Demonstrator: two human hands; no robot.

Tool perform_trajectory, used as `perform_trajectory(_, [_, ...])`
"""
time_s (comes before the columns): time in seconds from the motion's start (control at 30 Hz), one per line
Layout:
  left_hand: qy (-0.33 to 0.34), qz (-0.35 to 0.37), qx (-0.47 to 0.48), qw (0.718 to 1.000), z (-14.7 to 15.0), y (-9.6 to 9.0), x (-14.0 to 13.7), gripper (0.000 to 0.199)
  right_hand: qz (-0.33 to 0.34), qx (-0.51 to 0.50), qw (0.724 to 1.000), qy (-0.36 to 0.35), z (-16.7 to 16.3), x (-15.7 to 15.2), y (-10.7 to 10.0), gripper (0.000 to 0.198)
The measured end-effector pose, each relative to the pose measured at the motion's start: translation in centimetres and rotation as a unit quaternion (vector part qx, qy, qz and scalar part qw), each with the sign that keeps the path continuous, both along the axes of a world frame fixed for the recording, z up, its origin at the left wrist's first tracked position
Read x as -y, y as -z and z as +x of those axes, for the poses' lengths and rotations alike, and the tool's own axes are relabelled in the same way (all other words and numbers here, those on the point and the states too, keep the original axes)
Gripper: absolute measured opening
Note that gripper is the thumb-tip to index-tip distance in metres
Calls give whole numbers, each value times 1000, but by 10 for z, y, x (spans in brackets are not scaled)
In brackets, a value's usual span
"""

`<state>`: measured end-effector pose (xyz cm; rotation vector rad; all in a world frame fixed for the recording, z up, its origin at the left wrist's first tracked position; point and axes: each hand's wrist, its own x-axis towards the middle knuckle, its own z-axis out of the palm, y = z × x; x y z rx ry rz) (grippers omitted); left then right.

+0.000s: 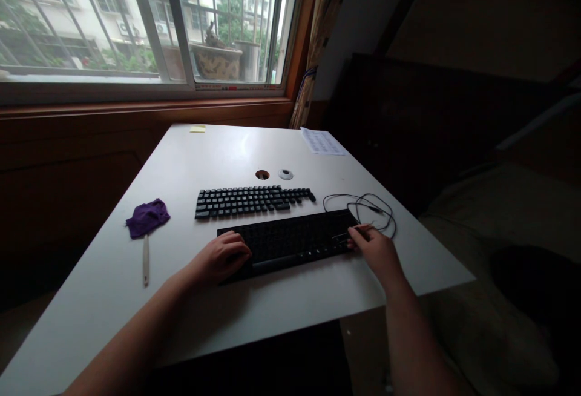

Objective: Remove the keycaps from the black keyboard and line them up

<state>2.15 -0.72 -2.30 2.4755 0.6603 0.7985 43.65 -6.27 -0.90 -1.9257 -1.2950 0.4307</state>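
Our left hand (pixel 222 258) lay curled on the left end of the big black keyboard (pixel 290 240), fingers bent over the edge; we could not tell if it gripped. The keys under it were hidden. Further left, a crumpled purple cloth (pixel 147 217) sat on the smooth white table (pixel 236 154), with a thin pale stick (pixel 146 260) just below it. Behind the big keyboard lay a smaller, bumpy black keyboard (pixel 252 201). Our right hand (pixel 374 247) touched the flat keyboard's right end, fingers partly open, beside a loopy black cable (pixel 363 208). The dark made its grip hard to see.
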Motion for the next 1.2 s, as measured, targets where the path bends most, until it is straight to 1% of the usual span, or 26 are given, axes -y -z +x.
perform_trajectory(0.07, [0,0,-4,1000,0,0,0,14,5,-87,996,13,5,-1,5,35])
perform_trajectory(0.13, [1,1,-6,1000,0,0,-1,14,15,-141,990,14,8,-2,9,39])
perform_trajectory(0.2, [1,-1,-6,1000,1,0,-1,15,20,-166,986,16,9,-3,11,42])
perform_trajectory(0.27, [-2,-2,-3,1000,1,-1,-1,15,22,-166,986,17,7,-2,10,43])
perform_trajectory(0.33, [1,-3,-3,1000,0,-1,0,16,23,-132,991,16,4,1,7,43])
perform_trajectory(0.43, [2,-3,-6,1000,0,-1,0,17,29,-26,999,8,-3,5,-2,38])
perform_trajectory(0.5, [1,-2,-4,1000,0,0,0,17,37,40,999,1,-9,8,-10,36])
perform_trajectory(0.57, [2,3,0,1000,0,1,0,17,50,74,996,-8,-17,9,-18,35])
perform_trajectory(0.63, [0,7,4,1000,0,2,0,17,64,72,995,-22,-28,10,-26,35])
perform_trajectory(0.7, [-4,10,11,1000,0,3,0,17,76,27,996,-45,-44,10,-32,35])
perform_trajectory(0.77, [-16,12,23,1000,1,4,0,16,87,-53,992,-76,-62,9,-35,35])
perform_trajectory(0.83, [-30,13,42,999,1,5,0,15,94,-140,980,-104,-82,7,-34,35])
perform_trajectory(0.93, [-43,0,74,996,2,2,3,18,100,-239,956,-139,-112,3,-28,35])
perform_trajectory(1.07, [-44,-57,107,992,3,-9,8,21,81,-323,918,-215,-148,-1,-18,33])
perform_trajectory(1.1, [-29,-78,105,991,3,-11,9,23,73,-334,911,-229,-155,-2,-16,32])
perform_trajectory(1.2, [-14,-148,139,979,4,-14,9,31,54,-351,898,-260,-172,-5,-12,30])
